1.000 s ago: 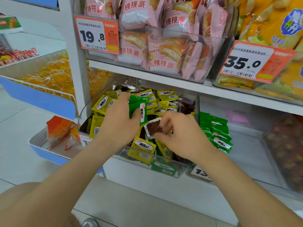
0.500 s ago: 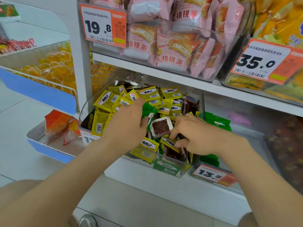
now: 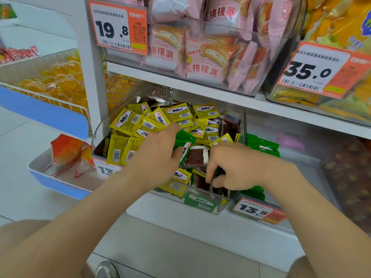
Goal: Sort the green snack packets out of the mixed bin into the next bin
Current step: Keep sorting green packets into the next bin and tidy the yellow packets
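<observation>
**Green packets gathered from mixed snack bin**

A bunch of green packets (image 3: 183, 139) was gripped in the left hand (image 3: 158, 155), thumb and fingers curled round it, above the middle of the mixed bin (image 3: 94, 141). The right hand (image 3: 236, 167) was dug into the bin's front right corner. Its fingers (image 3: 209, 170) were curled down among brown and yellow packets beside a dark green edge; whether that edge was actually pinched could not be told. A clear-windowed brown packet (image 3: 195, 156) lay between the two hands, touching the held bunch. Another green packet (image 3: 198, 200) was seen pressed flat against the bin's front wall, below and between the hands. The next bin (image 3: 301, 167), just right of the divider, held a stack of green packets (image 3: 263, 146) close by the right wrist. The step was judged best done by loosening the buried packet with the fingertips. It would then be lifted straight up, so that no yellow packets (image 3: 128, 121) were dragged over the rim. A firm left grip was advised, lest the slippery bunch be fanned out or dropped.
</observation>
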A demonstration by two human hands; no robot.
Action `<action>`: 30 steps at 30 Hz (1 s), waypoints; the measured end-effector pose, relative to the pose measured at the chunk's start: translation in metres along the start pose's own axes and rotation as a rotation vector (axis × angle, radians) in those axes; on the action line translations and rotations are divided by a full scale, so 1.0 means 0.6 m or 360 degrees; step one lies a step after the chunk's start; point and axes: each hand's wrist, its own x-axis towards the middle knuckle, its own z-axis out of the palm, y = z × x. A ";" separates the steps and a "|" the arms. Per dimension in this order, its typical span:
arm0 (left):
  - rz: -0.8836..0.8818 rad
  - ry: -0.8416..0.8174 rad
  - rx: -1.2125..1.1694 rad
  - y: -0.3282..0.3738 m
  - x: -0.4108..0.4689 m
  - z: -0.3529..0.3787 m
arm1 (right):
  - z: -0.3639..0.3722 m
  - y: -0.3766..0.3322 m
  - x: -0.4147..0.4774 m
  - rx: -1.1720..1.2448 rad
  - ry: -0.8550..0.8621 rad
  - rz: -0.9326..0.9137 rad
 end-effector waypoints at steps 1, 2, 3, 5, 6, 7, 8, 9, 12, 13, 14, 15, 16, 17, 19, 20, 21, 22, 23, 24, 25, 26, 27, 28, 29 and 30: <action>-0.0014 0.0006 -0.0015 0.002 0.001 0.001 | 0.002 0.003 -0.004 0.0156 0.0140 -0.0016; -0.0035 0.0012 -0.0038 0.003 0.001 0.002 | 0.004 0.007 -0.007 0.0308 0.0303 0.0002; -0.0060 0.0018 -0.0069 0.004 0.002 0.003 | 0.007 0.011 -0.009 0.0432 0.0488 0.0048; -0.0159 0.0023 -0.0175 0.006 0.005 0.003 | 0.014 0.014 -0.011 0.0738 0.0853 0.0215; -0.0245 0.0012 -0.0317 0.009 0.007 0.002 | 0.017 0.009 -0.012 0.0985 0.0986 0.0295; -0.0348 -0.0009 -0.0558 0.012 0.007 0.002 | 0.021 0.003 -0.013 0.1250 0.1061 0.0358; -0.0465 -0.0049 -0.0874 0.019 0.006 0.001 | 0.022 -0.005 -0.014 0.1489 0.1092 0.0399; -0.0588 -0.0116 -0.1205 0.029 0.004 -0.003 | 0.024 -0.012 -0.014 0.1642 0.1115 0.0429; -0.0666 -0.0173 -0.1662 0.052 -0.003 -0.015 | 0.025 -0.024 -0.011 0.1529 0.1202 0.0439; -0.0648 -0.0152 -0.1691 0.054 -0.005 -0.018 | 0.024 -0.028 -0.011 0.1391 0.1244 0.0412; -0.0625 -0.0140 -0.1692 0.054 -0.007 -0.021 | 0.024 -0.031 -0.011 0.1265 0.1293 0.0370; -0.0589 -0.0143 -0.1671 0.054 -0.008 -0.023 | 0.024 -0.033 -0.011 0.1174 0.1332 0.0306; -0.0565 -0.0151 -0.1642 0.054 -0.009 -0.026 | 0.024 -0.034 -0.011 0.1108 0.1344 0.0236; -0.0551 -0.0151 -0.1609 0.053 -0.010 -0.028 | 0.026 -0.032 -0.009 0.1052 0.1319 0.0184; -0.0566 -0.0104 -0.1522 0.047 -0.009 -0.031 | 0.025 -0.024 -0.007 0.0982 0.1202 0.0179; -0.0592 -0.0040 -0.1446 0.042 -0.009 -0.033 | 0.024 -0.020 -0.007 0.0974 0.1136 0.0215; -0.0602 0.0053 -0.1303 0.034 -0.008 -0.033 | 0.024 -0.016 -0.007 0.0923 0.1042 0.0243; -0.0589 0.0157 -0.1092 0.025 -0.007 -0.035 | 0.023 -0.014 -0.008 0.0823 0.0899 0.0219; -0.0558 0.0236 -0.0878 0.015 -0.006 -0.035 | 0.023 -0.015 -0.005 0.0680 0.0708 0.0150; -0.0524 0.0289 -0.0712 0.011 -0.007 -0.036 | 0.023 -0.017 0.000 0.0521 0.0496 0.0056; -0.0489 0.0324 -0.0609 0.008 -0.007 -0.037 | 0.025 -0.018 0.008 0.0350 0.0310 -0.0031; -0.0469 0.0340 -0.0561 0.008 -0.009 -0.037 | 0.025 -0.018 0.017 0.0206 0.0170 -0.0094; -0.0456 0.0336 -0.0539 0.008 -0.008 -0.036 | 0.024 -0.015 0.028 0.0107 0.0065 -0.0117; -0.0449 0.0332 -0.0521 0.009 -0.008 -0.035 | 0.022 -0.011 0.038 0.0050 -0.0028 -0.0104; -0.0444 0.0325 -0.0501 0.008 -0.008 -0.031 | 0.020 -0.008 0.048 0.0005 -0.0124 -0.0066; -0.0455 0.0308 -0.0475 0.007 -0.007 -0.028 | 0.018 -0.005 0.056 -0.0045 -0.0220 -0.0033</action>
